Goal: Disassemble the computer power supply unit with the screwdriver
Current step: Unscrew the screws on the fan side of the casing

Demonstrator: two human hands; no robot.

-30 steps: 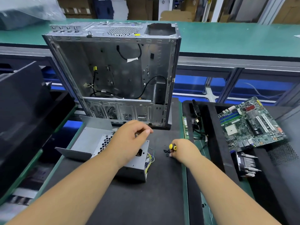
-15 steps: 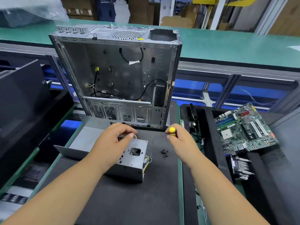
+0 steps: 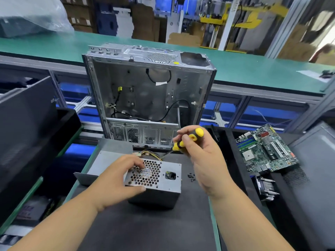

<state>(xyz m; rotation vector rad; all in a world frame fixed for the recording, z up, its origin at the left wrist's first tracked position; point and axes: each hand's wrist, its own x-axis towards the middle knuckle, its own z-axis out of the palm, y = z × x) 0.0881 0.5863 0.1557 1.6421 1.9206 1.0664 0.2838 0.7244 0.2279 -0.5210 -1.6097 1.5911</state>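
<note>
The right hand (image 3: 201,160) holds one yellow-and-black-handled screwdriver (image 3: 188,139), its grip pinched round the handle, the shaft slanting down and to the left toward the far upper edge of the grey sheet-metal power supply unit (image 3: 163,180). The tip is blurred; contact with a screw cannot be confirmed. The unit lies below and left of that grip, on the black mat of the bench (image 3: 145,227), its honeycomb-perforated fan face (image 3: 146,173) upward. The left hand (image 3: 119,178) is the nearer, its grip spread and pressed on the unit's left side, fingers on the grille. Judgement: the coming move depends on bringing the tip down-left to a fastener on that far edge. Count: one unit, one screwdriver, several small black screws (image 3: 191,177) just beside the unit's right, number unclear, one open steel computer case (image 3: 148,98) behind.
</note>
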